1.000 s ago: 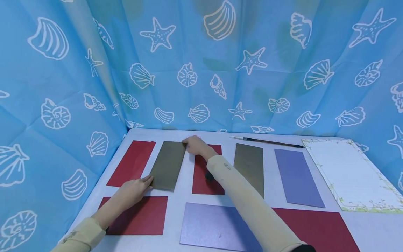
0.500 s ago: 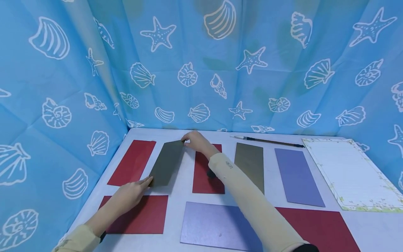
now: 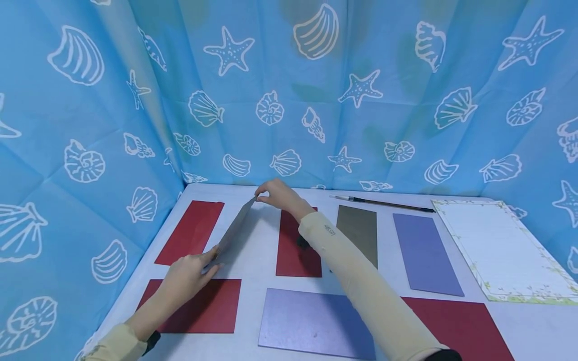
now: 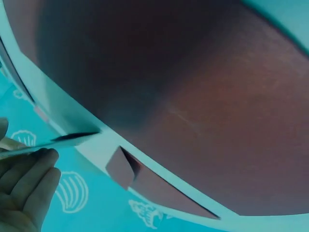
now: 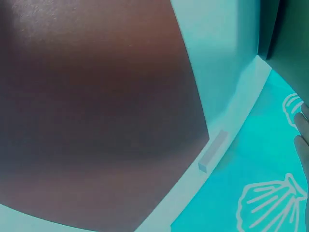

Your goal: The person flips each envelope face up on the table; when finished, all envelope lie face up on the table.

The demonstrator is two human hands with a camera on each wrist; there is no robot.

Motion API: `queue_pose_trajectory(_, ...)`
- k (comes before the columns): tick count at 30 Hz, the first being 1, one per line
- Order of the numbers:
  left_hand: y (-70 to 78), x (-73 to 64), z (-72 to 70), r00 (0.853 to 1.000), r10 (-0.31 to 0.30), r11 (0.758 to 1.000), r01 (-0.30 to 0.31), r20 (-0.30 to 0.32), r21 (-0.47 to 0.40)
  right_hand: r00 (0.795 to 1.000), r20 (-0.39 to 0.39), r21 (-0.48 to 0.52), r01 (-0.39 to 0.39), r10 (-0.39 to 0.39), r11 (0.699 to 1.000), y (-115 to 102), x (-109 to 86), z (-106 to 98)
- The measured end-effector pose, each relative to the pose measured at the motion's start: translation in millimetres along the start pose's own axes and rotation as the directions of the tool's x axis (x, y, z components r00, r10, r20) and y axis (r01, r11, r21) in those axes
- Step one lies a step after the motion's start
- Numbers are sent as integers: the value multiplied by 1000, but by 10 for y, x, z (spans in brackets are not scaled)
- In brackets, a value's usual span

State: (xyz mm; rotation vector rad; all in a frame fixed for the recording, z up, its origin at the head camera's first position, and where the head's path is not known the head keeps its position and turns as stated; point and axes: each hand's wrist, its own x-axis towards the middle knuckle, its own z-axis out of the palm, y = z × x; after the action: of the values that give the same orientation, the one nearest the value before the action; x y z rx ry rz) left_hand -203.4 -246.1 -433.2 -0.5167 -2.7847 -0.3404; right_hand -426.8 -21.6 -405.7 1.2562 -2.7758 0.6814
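Observation:
A thin dark olive-grey card is tilted up steeply above the white table, seen almost edge-on in the head view. My right hand pinches its far upper corner between thumb and fingers. Its near lower corner is held by my left hand. In the left wrist view the fingers of the left hand lie under the card's edge, with the thumb only partly in sight. The right wrist view catches just some fingertips beside the card.
Red cards lie to the left, in front, in the middle and at front right. Another olive card and purple cards lie rightward. A brush and a bordered sheet are behind and right.
The olive card has gone from lying nearly flat to tilted steeply, its right side raised. My right hand has lifted slightly and shifted left; the left hand stays at the near corner.

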Motion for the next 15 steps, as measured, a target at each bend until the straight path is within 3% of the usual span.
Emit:
queue_pose_trajectory(5, 59, 18, -41, 997, -73, 997, 73, -27, -5, 1000, 1, -5, 18, -18, 1000, -13, 22, -9)
queue_pose_trajectory(11, 59, 39, -43, 992, -71, 998, 70, -102, -6, 999, -39, 13, 23, -22, 1000, -15, 8, 25)
queue_pose_trajectory(15, 28, 49, -52, 987, -88, 996, 84, -133, -37, 997, -68, 68, -27, 31, 997, 2, -34, 91)
